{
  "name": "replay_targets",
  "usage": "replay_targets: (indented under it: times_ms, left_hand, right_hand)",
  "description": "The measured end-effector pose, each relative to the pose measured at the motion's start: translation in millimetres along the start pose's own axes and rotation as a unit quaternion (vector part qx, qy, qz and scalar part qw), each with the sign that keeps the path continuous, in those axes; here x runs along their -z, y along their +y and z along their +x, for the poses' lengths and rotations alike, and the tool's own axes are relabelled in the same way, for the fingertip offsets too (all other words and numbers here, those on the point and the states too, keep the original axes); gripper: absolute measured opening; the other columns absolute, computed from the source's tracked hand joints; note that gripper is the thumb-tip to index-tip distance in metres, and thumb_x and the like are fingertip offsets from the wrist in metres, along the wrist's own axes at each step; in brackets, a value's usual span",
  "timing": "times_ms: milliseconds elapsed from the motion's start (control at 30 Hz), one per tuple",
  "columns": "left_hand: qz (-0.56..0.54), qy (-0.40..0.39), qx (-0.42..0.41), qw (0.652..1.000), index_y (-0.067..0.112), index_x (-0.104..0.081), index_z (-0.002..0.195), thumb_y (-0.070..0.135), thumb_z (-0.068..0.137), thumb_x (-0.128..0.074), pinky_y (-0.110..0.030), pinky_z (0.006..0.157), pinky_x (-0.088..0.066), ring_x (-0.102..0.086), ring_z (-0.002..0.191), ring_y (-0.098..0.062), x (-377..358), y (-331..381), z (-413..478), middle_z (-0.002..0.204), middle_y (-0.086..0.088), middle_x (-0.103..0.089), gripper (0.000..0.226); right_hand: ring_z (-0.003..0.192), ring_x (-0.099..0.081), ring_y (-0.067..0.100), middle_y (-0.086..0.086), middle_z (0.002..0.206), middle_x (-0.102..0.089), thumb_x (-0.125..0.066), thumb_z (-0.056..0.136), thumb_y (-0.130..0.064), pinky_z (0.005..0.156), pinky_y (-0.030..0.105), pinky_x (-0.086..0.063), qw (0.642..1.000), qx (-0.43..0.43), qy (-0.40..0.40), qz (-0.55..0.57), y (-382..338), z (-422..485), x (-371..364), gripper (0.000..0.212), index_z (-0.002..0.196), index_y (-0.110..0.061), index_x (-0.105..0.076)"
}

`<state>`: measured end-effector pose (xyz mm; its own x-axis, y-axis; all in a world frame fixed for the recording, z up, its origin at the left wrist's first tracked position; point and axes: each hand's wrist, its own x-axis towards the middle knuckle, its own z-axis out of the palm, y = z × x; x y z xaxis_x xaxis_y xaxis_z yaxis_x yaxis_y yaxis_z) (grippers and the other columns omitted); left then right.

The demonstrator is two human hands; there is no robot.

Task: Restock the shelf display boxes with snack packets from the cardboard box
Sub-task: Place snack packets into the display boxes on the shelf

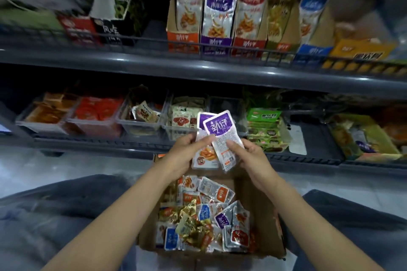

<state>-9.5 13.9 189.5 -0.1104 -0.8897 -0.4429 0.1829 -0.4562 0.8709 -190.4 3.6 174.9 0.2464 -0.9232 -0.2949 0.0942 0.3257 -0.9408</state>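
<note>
The cardboard box (262, 215) lay below the upper shelf (198, 66), at whose front edge the purple display box (217, 43) stood. The purple packets (218, 127), fanned above the carton, were pinched by the left grip (187, 152) and right grip (251, 154). Squaring them, faces forward, should ease sliding them in upright.

The 2 purple packets (217, 132) you hold are glossy plastic film, with silvery edges that catch the light. Below them, your cardboard box (262, 226) is matt brown with a ragged rim, and the gold packets (189, 224) inside look like crinkled foil. The shelf edge (154, 61) is smooth dark grey with a sheen. You also see clear plastic tubs (141, 125) and printed card display boxes (215, 44).
</note>
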Motion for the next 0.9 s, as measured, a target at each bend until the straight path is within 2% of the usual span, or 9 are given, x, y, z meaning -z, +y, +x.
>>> replay_targets:
  times_ms: [133,200,267,367,467,567,633,767,900]
  left_hand:
    - [-0.108,-0.008,-0.024,0.994,0.012,-0.053,0.128,0.030,0.094,-0.052,-0.033,0.078,-0.058,-0.067,0.102,-0.025,-6,13,-10,0.115,-0.012,-0.068,0.039]
    - [-0.126,-0.009,-0.033,0.992,0.015,-0.043,0.138,0.035,0.096,-0.047,-0.034,0.087,-0.055,-0.064,0.108,-0.021,-1,23,-14,0.123,-0.009,-0.064,0.047]
    - [-0.110,-0.007,-0.046,0.993,0.018,-0.041,0.139,0.034,0.098,-0.043,-0.032,0.085,-0.054,-0.066,0.104,-0.018,3,34,-17,0.121,-0.007,-0.065,0.045]
    - [-0.076,-0.020,-0.072,0.994,0.024,-0.049,0.127,0.029,0.102,-0.036,-0.024,0.067,-0.056,-0.069,0.085,-0.010,0,47,-21,0.102,0.004,-0.069,0.029]
    - [-0.067,-0.018,-0.087,0.994,0.026,-0.049,0.126,0.037,0.100,-0.036,-0.028,0.076,-0.053,-0.066,0.095,-0.015,-10,62,-23,0.105,0.000,-0.068,0.031]
    - [-0.063,-0.046,-0.104,0.992,0.026,-0.049,0.126,0.050,0.090,-0.045,-0.035,0.085,-0.053,-0.065,0.106,-0.021,-16,75,-23,0.117,-0.007,-0.066,0.044]
    - [-0.035,-0.029,-0.123,0.991,0.027,-0.049,0.128,0.041,0.087,-0.055,-0.036,0.087,-0.053,-0.065,0.105,-0.020,-15,79,-22,0.116,-0.003,-0.066,0.043]
    - [0.027,0.007,-0.131,0.991,0.018,-0.055,0.125,0.015,0.094,-0.055,-0.041,0.096,-0.049,-0.065,0.103,-0.020,-8,89,-22,0.113,-0.002,-0.069,0.031]
    - [0.116,-0.064,-0.135,0.982,0.027,-0.050,0.127,0.024,0.093,-0.058,-0.036,0.098,-0.048,-0.063,0.108,-0.014,-5,104,-27,0.119,0.004,-0.066,0.034]
  right_hand:
    - [0.084,-0.071,0.021,0.007,0.095,-0.074,-0.066,0.080,-0.031,0.066,0.026,-0.056,0.996,0.041,0.061,0.051,-16,-9,-16,0.029,0.102,-0.012,-0.069]
    - [0.090,-0.071,0.019,0.004,0.099,-0.074,-0.063,0.086,-0.027,0.073,0.027,-0.056,0.992,0.076,0.093,0.025,-27,-10,-16,0.024,0.106,-0.014,-0.068]
    - [0.097,-0.069,0.016,0.000,0.105,-0.073,-0.060,0.090,-0.023,0.081,0.028,-0.054,0.987,0.117,0.103,-0.025,-38,-9,-14,0.024,0.113,-0.017,-0.065]
    - [0.096,-0.068,0.013,-0.005,0.103,-0.072,-0.055,0.094,-0.015,0.075,0.020,-0.054,0.974,0.183,0.072,-0.108,-56,-7,-22,0.020,0.110,-0.022,-0.065]
    - [0.101,-0.065,0.006,-0.008,0.112,-0.068,-0.055,0.094,-0.017,0.078,0.019,-0.053,0.954,0.228,-0.001,-0.195,-70,-6,-40,0.028,0.121,-0.021,-0.060]
    - [0.112,-0.052,-0.007,-0.012,0.126,-0.053,-0.049,0.089,-0.038,0.089,0.010,-0.044,0.956,0.198,-0.060,-0.210,-83,-7,-57,0.042,0.129,-0.027,-0.054]
    - [0.109,-0.050,-0.011,-0.014,0.125,-0.051,-0.039,0.091,-0.046,0.089,0.007,-0.042,0.967,0.174,-0.064,-0.177,-91,-7,-60,0.044,0.126,-0.027,-0.055]
    - [0.110,-0.051,-0.001,-0.013,0.125,-0.052,-0.052,0.093,-0.036,0.091,0.019,-0.043,0.951,0.220,0.034,-0.213,-108,1,-54,0.030,0.123,-0.034,-0.055]
    - [0.110,-0.059,0.006,-0.011,0.124,-0.058,-0.064,0.087,-0.026,0.089,0.026,-0.052,0.982,0.158,0.006,-0.102,-131,10,-55,0.058,0.131,-0.049,-0.034]
